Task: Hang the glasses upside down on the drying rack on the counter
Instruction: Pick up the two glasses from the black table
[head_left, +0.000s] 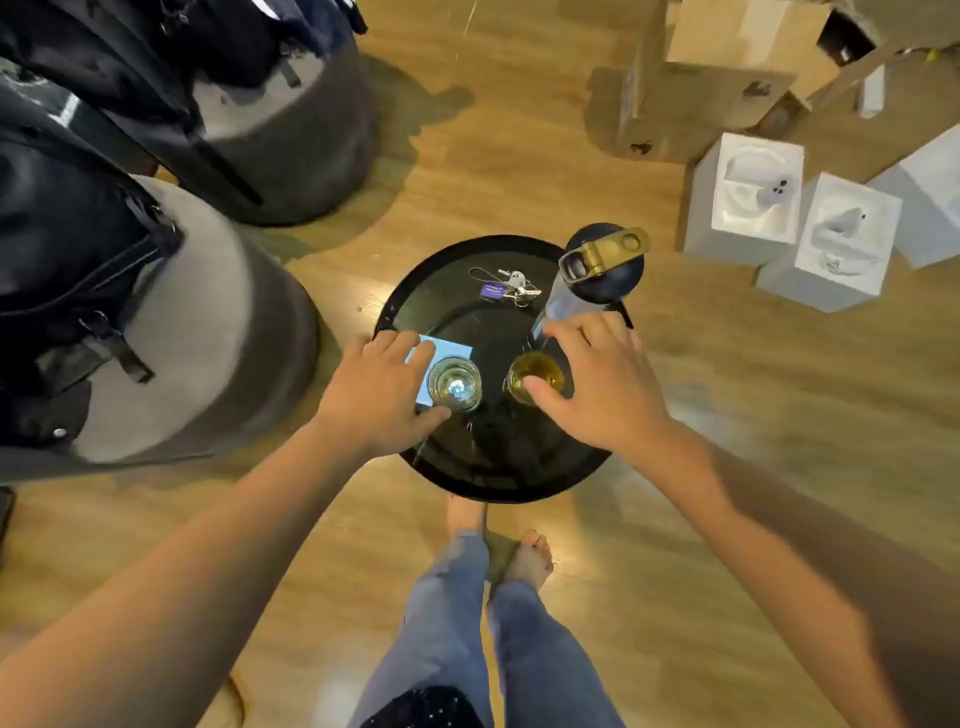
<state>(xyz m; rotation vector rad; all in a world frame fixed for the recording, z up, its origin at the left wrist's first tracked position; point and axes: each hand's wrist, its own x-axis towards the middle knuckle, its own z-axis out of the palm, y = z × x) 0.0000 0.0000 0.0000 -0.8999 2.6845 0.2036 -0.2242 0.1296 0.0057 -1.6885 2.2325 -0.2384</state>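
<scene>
- The step in hand is, as I judge it, the picking up of the glasses: both hands reach down to the round black side table (457, 467) where two glasses stand upright, near each other but apart.
- The left hand (382, 395) is curved around the clear, empty drinking glass (455, 384). The thumb lies at the near side of the glass and the other fingers are spread over the pale blue square coaster (452, 347) behind it. I cannot tell if the grip is already closed.
- The right hand (597, 384) is over the clear glass with yellow liquid inside (535, 375). The thumb lies across the near rim and the fingers are spread loosely beyond it. It seems to touch the glass, but a firm hold is not shown.
- The drying rack and the counter are not in view, so the glasses must be carried away from here.
- The next move calls for a firm grip on each glass and a straight lift. The yellow glass must probably stay level until it is emptied, or it could spill.
- The tall clear bottle with the dark cap and gold-coloured handle (597, 270) stands just behind the right hand, at the edge of the table, and could be knocked.
- The bunch of keys with a purple tag (506, 288) lies at the far side, well apart from the glasses.
- On the left are round grey stools loaded with black bags (156, 291), and cardboard boxes (717, 73) stand far right. The wooden floor (727, 405) is open near the bare feet.
</scene>
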